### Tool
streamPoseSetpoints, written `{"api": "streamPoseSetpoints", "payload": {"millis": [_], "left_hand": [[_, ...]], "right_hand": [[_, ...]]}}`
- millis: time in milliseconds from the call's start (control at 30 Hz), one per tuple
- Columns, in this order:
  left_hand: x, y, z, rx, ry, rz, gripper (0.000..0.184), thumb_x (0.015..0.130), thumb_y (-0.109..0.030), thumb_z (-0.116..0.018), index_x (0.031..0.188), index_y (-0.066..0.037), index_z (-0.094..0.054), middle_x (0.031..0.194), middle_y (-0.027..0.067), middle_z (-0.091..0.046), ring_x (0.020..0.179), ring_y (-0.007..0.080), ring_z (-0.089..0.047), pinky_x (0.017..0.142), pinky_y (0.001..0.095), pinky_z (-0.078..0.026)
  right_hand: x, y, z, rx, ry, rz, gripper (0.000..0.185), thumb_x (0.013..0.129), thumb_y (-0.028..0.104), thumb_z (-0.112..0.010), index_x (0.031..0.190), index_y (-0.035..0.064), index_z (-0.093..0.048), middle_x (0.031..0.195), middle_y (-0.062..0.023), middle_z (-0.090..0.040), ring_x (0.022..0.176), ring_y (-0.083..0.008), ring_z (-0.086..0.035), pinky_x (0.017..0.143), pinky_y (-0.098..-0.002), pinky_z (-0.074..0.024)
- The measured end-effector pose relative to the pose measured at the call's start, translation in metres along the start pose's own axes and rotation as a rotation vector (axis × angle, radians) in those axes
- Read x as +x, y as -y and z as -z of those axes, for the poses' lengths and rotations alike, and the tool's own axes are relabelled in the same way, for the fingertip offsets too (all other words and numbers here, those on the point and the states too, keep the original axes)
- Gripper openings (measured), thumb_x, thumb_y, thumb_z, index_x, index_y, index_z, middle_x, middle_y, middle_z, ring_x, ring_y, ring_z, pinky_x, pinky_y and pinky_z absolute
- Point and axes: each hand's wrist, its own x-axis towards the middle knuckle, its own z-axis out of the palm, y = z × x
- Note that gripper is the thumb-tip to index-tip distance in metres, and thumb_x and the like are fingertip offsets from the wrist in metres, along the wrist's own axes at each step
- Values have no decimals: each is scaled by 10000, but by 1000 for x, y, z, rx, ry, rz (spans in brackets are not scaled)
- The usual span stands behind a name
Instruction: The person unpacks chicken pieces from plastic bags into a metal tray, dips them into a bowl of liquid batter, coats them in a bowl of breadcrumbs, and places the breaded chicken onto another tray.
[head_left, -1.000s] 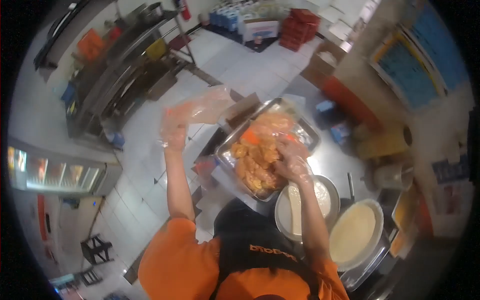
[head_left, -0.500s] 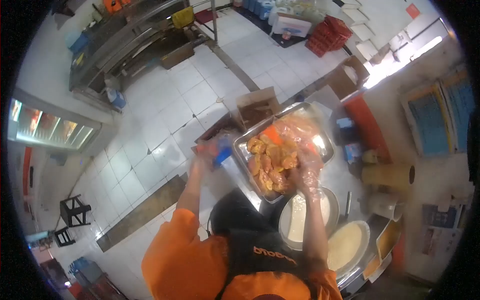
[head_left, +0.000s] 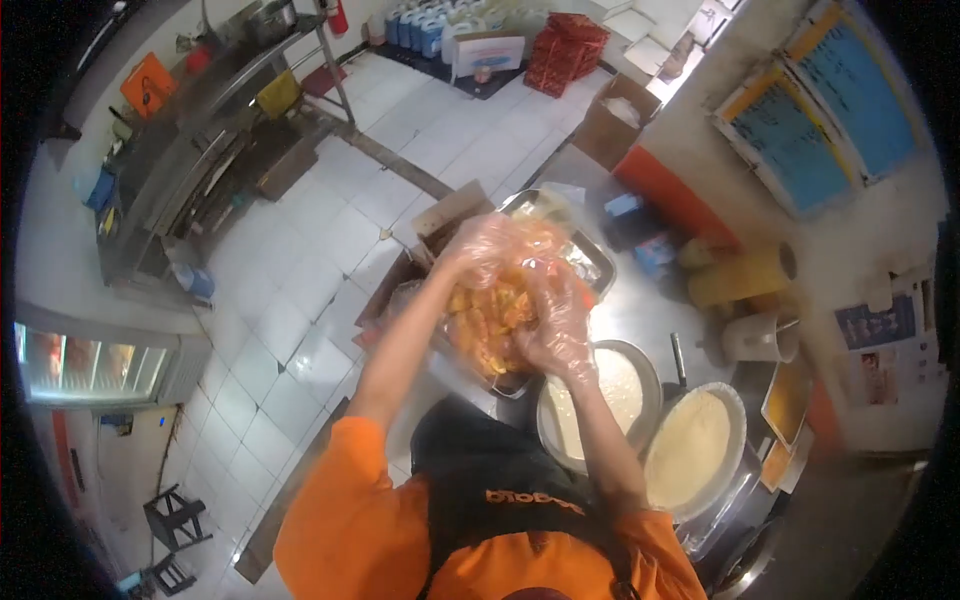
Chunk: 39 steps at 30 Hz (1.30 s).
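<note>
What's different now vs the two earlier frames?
The left hand has swung inward from left of the metal tray to over the meat pieces. The clear plastic it held a second ago no longer trails from it; its grip now is unclear. Unchanged: right hand at the meat, tray and round bowls in place.

We see red crates (head_left: 565, 55) near jugs (head_left: 432, 38), a lit fridge (head_left: 95, 362), a black stool (head_left: 176, 516) on the tiled floor (head_left: 310, 255), and blue boards (head_left: 868, 92) on the wall (head_left: 835, 242).
</note>
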Motion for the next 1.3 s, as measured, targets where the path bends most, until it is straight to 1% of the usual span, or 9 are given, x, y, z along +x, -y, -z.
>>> {"api": "streamPoseSetpoints", "payload": {"millis": [67, 200, 333, 600, 800, 867, 1000, 1167, 1300], "left_hand": [[42, -3, -30, 837, 230, -30, 578, 879, -624, -633, 1272, -203, -683, 1199, 166, -714, 1087, 304, -695, 910, 411, -559], [82, -6, -76, 940, 400, 19, 705, 822, -737, -561, 1355, -282, -640, 1401, 180, -606, 1294, 326, -583, 1085, 440, -458], [41, -70, -70, 767, 341, 193, 613, 840, -653, -564, 1328, -299, -678, 1429, 136, -602, 1320, 290, -569, 1101, 424, -443], [37, -35, -66, 187, -55, 183, 294, 768, -226, -725, 1011, -68, -781, 1016, 145, -769, 874, 253, -740, 757, 356, -564], [13, -38, -29, 421, -171, -48, 186, 773, -175, -715, 878, -29, -762, 833, 126, -759, 759, 216, -731, 704, 352, -557], [-15, -78, -26, 115, -294, -109, 148, 784, -119, -695, 867, -3, -738, 799, 139, -744, 746, 219, -721, 704, 344, -555], [-37, -117, -12, 287, -363, -194, 147, 790, -96, -711, 902, -3, -731, 836, 122, -750, 748, 215, -712, 717, 341, -556], [-12, -110, 19, 132, -366, -670, 94, 778, -75, -729, 826, -2, -694, 789, 29, -704, 714, 121, -634, 623, 311, -509], [-21, -115, 14, -145, -270, -478, 111, 813, -40, -736, 913, 7, -728, 853, 36, -727, 751, 115, -646, 651, 290, -518]], "right_hand": [[-7, -7, -5, -51, -30, 31, 871, 701, 305, -801, 1494, 210, -455, 1499, -299, -415, 1351, -512, -434, 1066, -602, -424], [-19, -3, -19, -187, -41, -13, 865, 691, 524, -836, 1446, 230, -532, 1555, -244, -373, 1363, -536, -395, 1065, -623, -415], [-16, -14, -27, -127, 50, -65, 766, 730, 457, -822, 1420, 242, -566, 1556, -213, -368, 1368, -504, -385, 1066, -591, -432], [-6, -20, -16, -106, 79, -74, 500, 802, 237, -723, 1298, 223, -668, 1441, -205, -470, 1302, -437, -461, 1056, -548, -462], [6, -34, -23, -171, 120, -55, 444, 847, 237, -682, 1284, 161, -660, 1497, -208, -444, 1327, -448, -447, 1079, -545, -451], [9, -36, -21, -150, 120, -70, 443, 862, 233, -670, 1292, 126, -645, 1504, -212, -439, 1330, -445, -449, 1080, -545, -451], [21, -43, -32, -166, 9, -23, 488, 870, 213, -681, 1316, 34, -599, 1478, -225, -465, 1304, -433, -485, 1086, -521, -454], [59, -69, -17, 90, 259, -62, 665, 767, 254, -798, 1349, 25, -569, 1416, -215, -534, 1268, -375, -537, 1095, -434, -454], [63, -44, 72, 383, 305, 67, 809, 737, 264, -854, 1427, 31, -504, 1361, -184, -597, 1253, -306, -581, 1078, -368, -467]]}}
